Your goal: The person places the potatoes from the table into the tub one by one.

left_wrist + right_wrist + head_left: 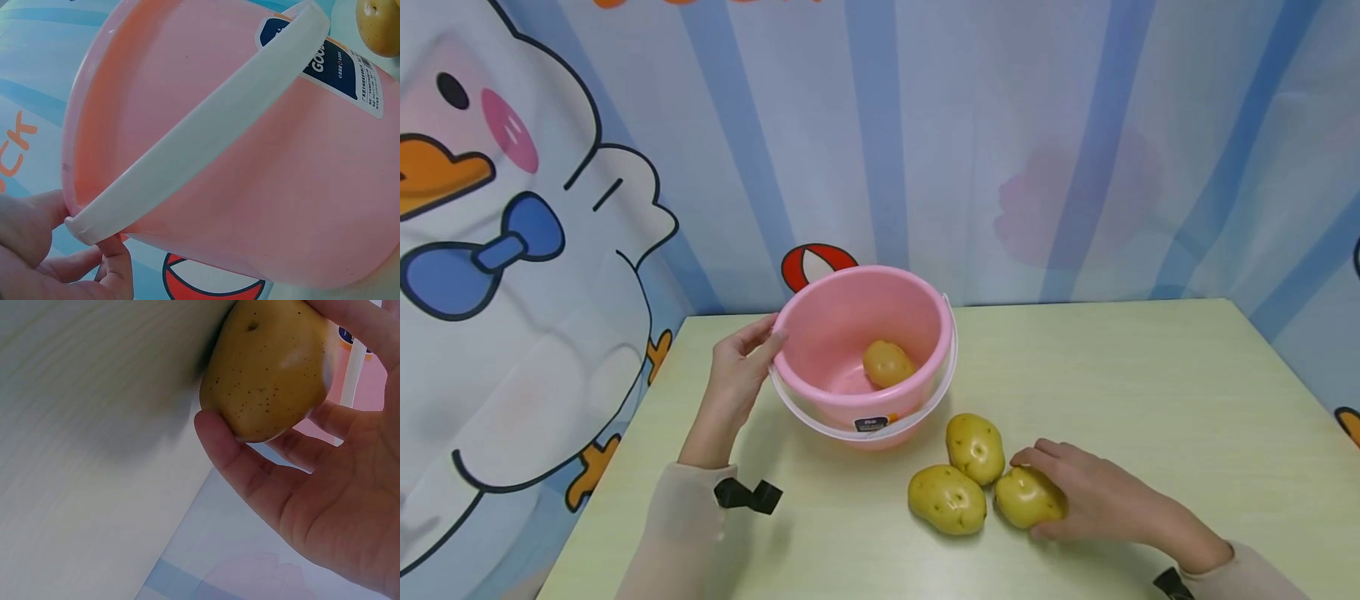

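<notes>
A pink bucket (pixel 823 337) stands on the table with its mouth tipped toward me. Inside it lies one potato (pixel 888 364). My left hand (pixel 739 375) grips the bucket's left rim, its thumb and fingers on either side beside the white handle (pixel 200 131). My right hand (pixel 1097 496) holds a yellow potato (pixel 1028 497) between thumb and fingers, low over the table; whether it touches the table I cannot tell. Close by on the table lie two more potatoes, the nearer one (pixel 947 500) and the farther one (pixel 975 448), just in front of the bucket.
The pale table (pixel 1150 375) runs back to a blue-striped backdrop (pixel 970 150). A printed white duck (pixel 535 333) covers the backdrop at the left. The bucket's handle hangs down across its front, near a dark label (pixel 337 72).
</notes>
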A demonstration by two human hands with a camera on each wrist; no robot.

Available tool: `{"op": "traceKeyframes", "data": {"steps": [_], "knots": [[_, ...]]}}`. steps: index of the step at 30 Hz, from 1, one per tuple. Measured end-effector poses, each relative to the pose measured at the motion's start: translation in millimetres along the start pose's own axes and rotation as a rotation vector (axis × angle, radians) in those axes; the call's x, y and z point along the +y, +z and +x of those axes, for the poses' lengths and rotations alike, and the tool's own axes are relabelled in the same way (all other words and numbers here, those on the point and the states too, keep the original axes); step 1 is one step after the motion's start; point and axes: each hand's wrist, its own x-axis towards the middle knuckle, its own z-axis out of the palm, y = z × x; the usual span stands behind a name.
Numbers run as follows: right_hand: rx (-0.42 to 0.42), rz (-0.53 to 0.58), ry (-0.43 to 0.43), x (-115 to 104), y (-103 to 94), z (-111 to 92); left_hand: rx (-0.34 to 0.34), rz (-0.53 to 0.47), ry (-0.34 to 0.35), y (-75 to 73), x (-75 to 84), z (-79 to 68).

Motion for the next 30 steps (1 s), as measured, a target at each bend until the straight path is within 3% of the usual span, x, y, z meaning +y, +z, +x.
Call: {"op": "traceKeyframes", "data": {"steps": [15, 30], "knots": [[-0.021, 0.012, 0.029, -1, -1.5, 1, 0.016, 0.015, -0.053, 0.5, -0.3, -0.7], [-0.042, 0.084, 0.049, 3, -12.1, 0, 0.017, -0.004, -0.045, 2.0, 0.9, 1.6]]}}
